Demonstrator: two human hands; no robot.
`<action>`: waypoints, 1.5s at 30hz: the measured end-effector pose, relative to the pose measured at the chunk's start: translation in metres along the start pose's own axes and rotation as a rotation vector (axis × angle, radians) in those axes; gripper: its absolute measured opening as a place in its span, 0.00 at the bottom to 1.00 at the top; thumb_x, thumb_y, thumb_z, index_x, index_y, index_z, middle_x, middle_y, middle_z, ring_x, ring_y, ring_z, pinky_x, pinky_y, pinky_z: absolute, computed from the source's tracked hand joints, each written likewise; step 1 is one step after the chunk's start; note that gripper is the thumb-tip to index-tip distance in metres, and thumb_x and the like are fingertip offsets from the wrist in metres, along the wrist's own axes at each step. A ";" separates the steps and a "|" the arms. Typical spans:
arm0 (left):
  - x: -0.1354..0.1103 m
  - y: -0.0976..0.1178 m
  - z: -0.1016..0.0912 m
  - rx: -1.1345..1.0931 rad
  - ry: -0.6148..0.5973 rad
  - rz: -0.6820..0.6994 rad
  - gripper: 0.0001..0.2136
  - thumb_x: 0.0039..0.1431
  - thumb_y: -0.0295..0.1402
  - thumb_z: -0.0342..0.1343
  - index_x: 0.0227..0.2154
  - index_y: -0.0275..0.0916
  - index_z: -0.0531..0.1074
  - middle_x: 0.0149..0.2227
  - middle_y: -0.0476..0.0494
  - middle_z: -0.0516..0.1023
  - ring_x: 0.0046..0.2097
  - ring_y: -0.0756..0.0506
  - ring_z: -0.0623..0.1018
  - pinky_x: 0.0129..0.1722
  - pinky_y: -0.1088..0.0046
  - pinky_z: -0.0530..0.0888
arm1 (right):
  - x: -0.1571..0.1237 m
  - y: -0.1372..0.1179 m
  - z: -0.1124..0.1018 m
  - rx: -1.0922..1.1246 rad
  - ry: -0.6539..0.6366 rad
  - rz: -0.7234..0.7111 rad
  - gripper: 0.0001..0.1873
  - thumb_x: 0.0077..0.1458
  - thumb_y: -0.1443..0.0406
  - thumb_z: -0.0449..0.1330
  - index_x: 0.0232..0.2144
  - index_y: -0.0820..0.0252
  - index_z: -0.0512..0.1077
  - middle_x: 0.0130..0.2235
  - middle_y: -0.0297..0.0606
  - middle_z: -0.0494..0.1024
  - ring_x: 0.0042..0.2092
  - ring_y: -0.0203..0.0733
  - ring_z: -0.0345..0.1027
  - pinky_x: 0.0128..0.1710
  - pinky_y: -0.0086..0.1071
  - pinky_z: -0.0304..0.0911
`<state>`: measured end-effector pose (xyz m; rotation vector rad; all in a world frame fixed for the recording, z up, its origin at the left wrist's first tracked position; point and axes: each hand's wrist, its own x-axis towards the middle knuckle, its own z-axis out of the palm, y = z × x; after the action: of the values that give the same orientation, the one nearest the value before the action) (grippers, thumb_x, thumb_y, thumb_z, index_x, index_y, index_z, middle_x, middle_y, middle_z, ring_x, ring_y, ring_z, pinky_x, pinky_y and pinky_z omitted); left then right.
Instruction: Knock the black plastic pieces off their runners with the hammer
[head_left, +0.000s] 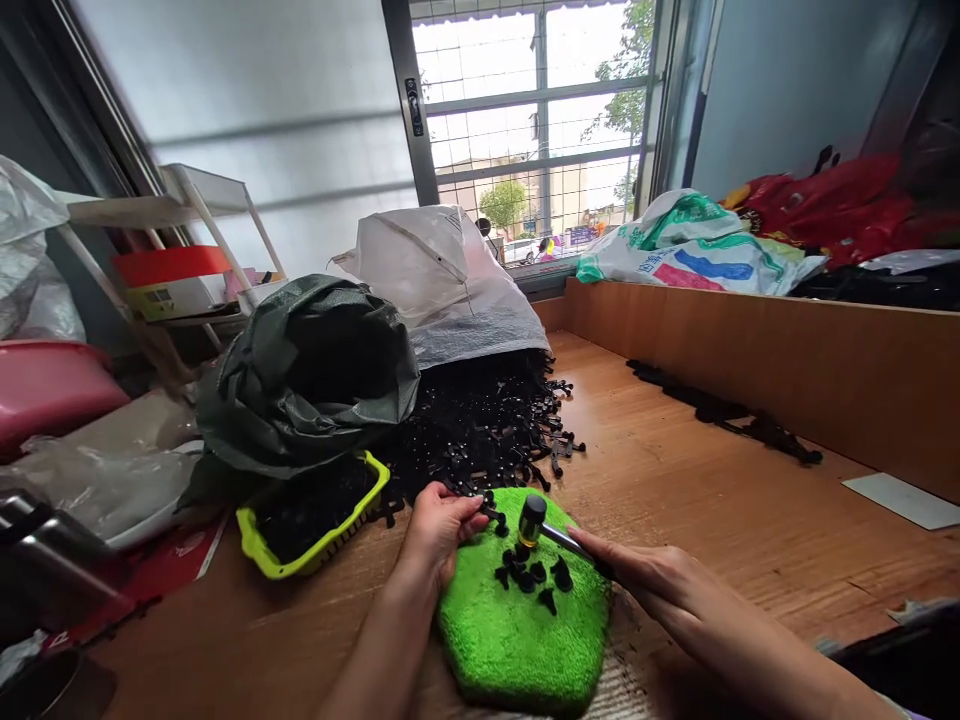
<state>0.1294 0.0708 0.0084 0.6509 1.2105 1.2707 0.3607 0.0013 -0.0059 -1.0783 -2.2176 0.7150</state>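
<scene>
Left hand (pixel 442 525) is pinching a black part (pixel 500 520) between thumb and fingers, over the far left edge of the green pad (pixel 525 650). Right hand (pixel 637 565) is wrapping round the handle of a hammer (pixel 533 512), forefinger lying along the shaft, head hanging between the two hands; can't tell whether its yellow face is touching what's below or sitting just above. Under the hammer, between the hands, a small cluster of loose black pieces (pixel 561 573) is lying on the pad, seemingly separate from one another, so that handful is looking done. The part in the left hand is looking unfinished. Beyond the left hand, a big heap of black parts (pixel 480 430) is spreading over the wooden surface (pixel 720 510) at the mouth of a pale sack (pixel 420 260), plenty of them showing stems and knobs, so by my guess most of the work is remaining. Left of the left hand, a yellow-green basket (pixel 259 553) is holding more dark stuff (too dark to sort, not counting it either way). Behind the basket, a dark sack (pixel 247 370) is gaping, its inside unreadable.
</scene>
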 end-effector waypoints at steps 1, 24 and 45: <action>0.000 0.000 0.000 -0.002 0.001 0.001 0.16 0.45 0.12 0.58 0.20 0.35 0.58 0.19 0.53 0.67 0.18 0.54 0.72 0.18 0.82 0.72 | 0.001 -0.001 -0.001 0.001 0.003 -0.003 0.25 0.58 0.70 0.44 0.57 0.52 0.59 0.54 0.33 0.64 0.52 0.45 0.61 0.51 0.40 0.58; 0.001 -0.003 0.000 -0.040 0.004 0.028 0.16 0.47 0.13 0.56 0.22 0.36 0.57 0.18 0.54 0.68 0.17 0.54 0.72 0.18 0.83 0.72 | 0.028 -0.033 -0.014 0.054 0.139 -0.110 0.22 0.62 0.65 0.45 0.58 0.55 0.56 0.56 0.35 0.62 0.55 0.47 0.56 0.55 0.41 0.53; 0.000 -0.004 0.000 -0.038 -0.006 0.053 0.17 0.45 0.13 0.58 0.22 0.37 0.56 0.16 0.57 0.66 0.15 0.56 0.70 0.16 0.84 0.70 | 0.026 -0.020 -0.006 0.044 0.044 -0.097 0.23 0.60 0.68 0.46 0.57 0.51 0.58 0.55 0.30 0.64 0.54 0.42 0.59 0.53 0.35 0.56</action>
<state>0.1309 0.0701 0.0050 0.6630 1.1681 1.3315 0.3413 0.0127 0.0185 -0.9496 -2.1900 0.6888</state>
